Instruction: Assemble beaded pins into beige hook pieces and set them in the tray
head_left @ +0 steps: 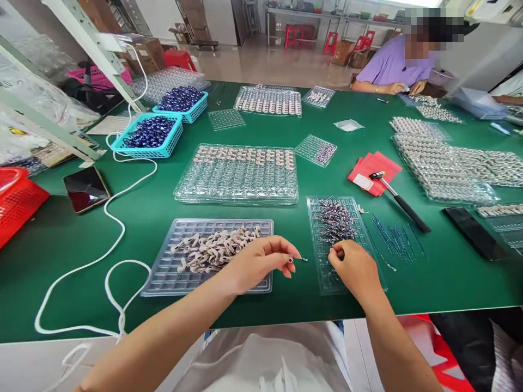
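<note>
My left hand (261, 261) hovers over the right edge of a clear tray (163, 275) that holds a heap of beige plastic pieces (214, 247). Its fingers pinch a tiny part with a thin metal pin sticking out to the right (297, 259). My right hand (354, 267) rests on a second clear tray (321, 272), fingers curled down into a pile of small dark wired components (335, 220). What its fingertips hold is hidden.
A big clear tray with beige caps (241, 174) lies behind. Blue pins (392, 237), a hammer (398, 198) on red cards, a phone (85, 189), a white cable (110, 218), turquoise baskets of blue beads (149, 136), a red basket (16, 198). A person in purple (398, 65) works far right.
</note>
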The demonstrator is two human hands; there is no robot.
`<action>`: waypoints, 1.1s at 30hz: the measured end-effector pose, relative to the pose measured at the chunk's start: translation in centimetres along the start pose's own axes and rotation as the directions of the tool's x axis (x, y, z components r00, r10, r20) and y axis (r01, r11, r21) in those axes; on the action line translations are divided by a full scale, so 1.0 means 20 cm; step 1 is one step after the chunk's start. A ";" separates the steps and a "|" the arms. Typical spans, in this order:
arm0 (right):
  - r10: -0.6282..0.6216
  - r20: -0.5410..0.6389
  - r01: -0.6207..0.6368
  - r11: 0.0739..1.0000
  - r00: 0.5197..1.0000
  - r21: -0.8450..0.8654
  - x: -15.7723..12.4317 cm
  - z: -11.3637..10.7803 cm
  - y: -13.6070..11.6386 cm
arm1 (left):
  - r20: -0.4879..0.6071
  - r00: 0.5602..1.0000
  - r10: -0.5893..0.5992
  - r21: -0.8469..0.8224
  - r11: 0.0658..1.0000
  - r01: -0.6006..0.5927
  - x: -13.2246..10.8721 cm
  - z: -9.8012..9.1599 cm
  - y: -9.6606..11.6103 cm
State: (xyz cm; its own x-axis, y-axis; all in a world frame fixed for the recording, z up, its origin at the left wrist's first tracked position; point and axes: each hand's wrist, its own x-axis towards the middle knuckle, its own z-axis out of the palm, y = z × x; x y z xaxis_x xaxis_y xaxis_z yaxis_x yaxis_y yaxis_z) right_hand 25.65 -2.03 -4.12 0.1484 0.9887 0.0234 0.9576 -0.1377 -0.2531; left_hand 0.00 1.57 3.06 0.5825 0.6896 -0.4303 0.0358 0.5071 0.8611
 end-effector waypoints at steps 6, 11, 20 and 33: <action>-0.058 -0.095 0.057 0.998 0.994 -0.009 -0.01 0.03 0.00 | 0.060 0.997 -0.050 -0.120 0.991 0.057 0.07 0.00 -0.12; -0.109 -0.121 0.107 0.994 0.987 -0.026 0.00 0.03 0.00 | 0.069 0.996 -0.052 -0.087 0.995 0.058 0.09 -0.02 -0.13; -0.036 0.014 0.035 0.995 0.999 0.091 0.05 0.01 -0.02 | 0.056 0.995 -0.086 -0.137 0.986 0.093 0.07 -0.03 -0.16; -0.116 0.107 0.007 0.710 0.988 0.704 -0.15 -0.11 -0.22 | 0.086 0.986 -0.141 -0.436 0.885 0.164 0.05 -0.03 -0.13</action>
State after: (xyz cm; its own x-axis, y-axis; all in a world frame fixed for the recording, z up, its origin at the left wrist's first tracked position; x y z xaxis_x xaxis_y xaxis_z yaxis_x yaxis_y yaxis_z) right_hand 21.56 -4.53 -1.05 0.0091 0.9987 -0.0506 0.5069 -0.0482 -0.8607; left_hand -0.01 1.23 0.22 0.6391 0.5642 -0.5226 -0.2262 0.7874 0.5734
